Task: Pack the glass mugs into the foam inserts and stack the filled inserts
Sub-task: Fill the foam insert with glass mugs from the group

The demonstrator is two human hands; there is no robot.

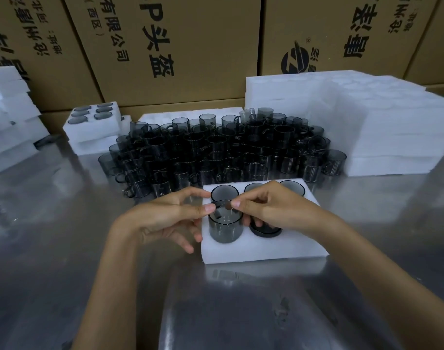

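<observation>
Mug (225, 227) sits half-sunk in the foam insert (263, 251) while we pinch its rim with left hand (170, 215) and right hand (271, 208) to press it evenly into 1 pocket.

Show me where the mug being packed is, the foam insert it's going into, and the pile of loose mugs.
Mug (224, 229), head view, on its glass side wall.
Foam insert (266, 251), head view, on its bare front edge.
Loose mugs (215, 150), head view, middle of the pile.
</observation>
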